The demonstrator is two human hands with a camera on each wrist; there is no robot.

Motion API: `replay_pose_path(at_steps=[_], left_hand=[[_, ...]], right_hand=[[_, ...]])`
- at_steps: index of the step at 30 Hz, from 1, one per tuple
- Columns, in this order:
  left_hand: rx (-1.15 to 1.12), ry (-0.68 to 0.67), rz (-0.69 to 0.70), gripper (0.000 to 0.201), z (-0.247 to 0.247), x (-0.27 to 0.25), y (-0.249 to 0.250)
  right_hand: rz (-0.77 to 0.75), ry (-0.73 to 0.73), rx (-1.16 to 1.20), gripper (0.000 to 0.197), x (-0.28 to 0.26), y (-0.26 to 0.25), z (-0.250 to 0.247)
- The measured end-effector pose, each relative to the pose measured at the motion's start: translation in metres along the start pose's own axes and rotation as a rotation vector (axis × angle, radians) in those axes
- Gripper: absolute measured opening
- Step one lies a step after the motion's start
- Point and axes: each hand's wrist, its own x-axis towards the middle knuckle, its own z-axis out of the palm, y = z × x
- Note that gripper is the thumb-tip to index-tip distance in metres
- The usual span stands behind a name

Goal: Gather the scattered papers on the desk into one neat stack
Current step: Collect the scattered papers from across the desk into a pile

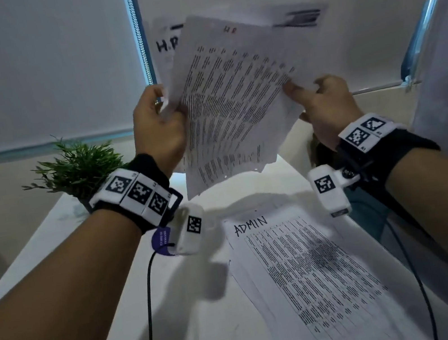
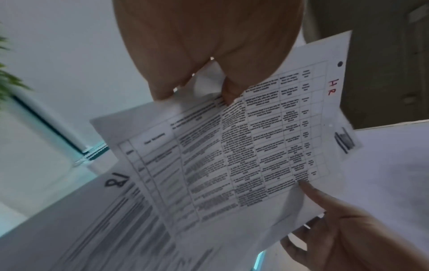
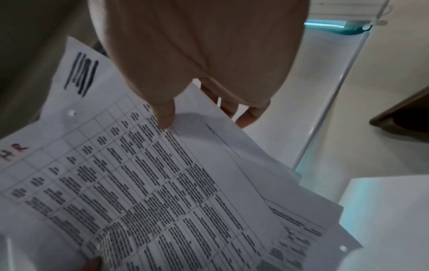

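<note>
2 hands (image 1: 160, 127) (image 1: 324, 105) gripping fanned papers (image 1: 235, 102) | raised above desk (image 1: 204, 306) | ADMIN sheet (image 1: 307, 268) lying flat

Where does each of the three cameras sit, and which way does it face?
Head: worn high, facing forward-down; both forearms, left hand, right hand, held papers, ADMIN sheet.
Left wrist: faces along the palm toward the papers.
Right wrist: likewise, own thumb.
Shared: the red HR sheet.

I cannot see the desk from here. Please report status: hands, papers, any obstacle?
Left hand and right hand both grip the raised sheaf of papers, sheets fanned, not squared. ADMIN sheet lies on desk. Nothing in the way.
</note>
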Motion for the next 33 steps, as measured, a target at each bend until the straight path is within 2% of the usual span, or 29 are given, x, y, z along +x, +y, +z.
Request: replay_pose_path(at_steps=[2,5,7,9,12,14,17,19,22,25,27,33], left_hand=[[-0.054,-0.040,0.006,0.020,0.001,-0.001,0.013],[-0.200,-0.105,-0.071,0.021,0.001,-0.006,0.020],[-0.265,-0.141,-0.187,0.023,0.000,-0.017,0.023],[-0.244,-0.138,-0.326,0.029,0.000,-0.032,0.019],[-0.152,-0.177,-0.488,0.054,0.007,-0.064,-0.005],[-0.002,-0.314,-0.618,0.072,0.014,-0.091,-0.029],[0.295,-0.635,-0.820,0.099,0.018,-0.126,-0.047],[0.571,-0.835,-0.799,0.094,0.017,-0.146,-0.041],[0.884,-0.964,-0.678,0.074,0.015,-0.162,-0.032],[0.952,-1.015,-0.661,0.072,0.019,-0.167,-0.028],[0.958,-1.019,-0.661,0.076,0.029,-0.170,-0.030],[0.914,-1.041,-0.677,0.086,0.067,-0.186,-0.044]], right_hand=[[-0.007,-0.003,0.028,0.026,-0.003,-0.009,-0.005],[0.027,-0.018,-0.057,0.024,-0.012,-0.010,-0.017],[0.078,-0.044,-0.166,0.026,-0.019,-0.008,-0.026],[0.183,-0.087,-0.253,0.020,-0.027,-0.008,-0.034],[0.350,-0.147,-0.314,0.021,-0.049,-0.004,-0.046],[0.432,-0.178,-0.459,0.027,-0.061,0.014,-0.057],[0.503,-0.287,-0.843,0.028,-0.082,0.045,-0.073],[0.566,-0.391,-1.062,0.030,-0.094,0.067,-0.085],[0.664,-0.579,-1.284,0.045,-0.113,0.090,-0.098],[0.715,-0.631,-1.367,0.069,-0.126,0.095,-0.106],[0.711,-0.644,-1.356,0.077,-0.131,0.093,-0.105],[0.633,-0.634,-1.413,0.070,-0.160,0.088,-0.074]])
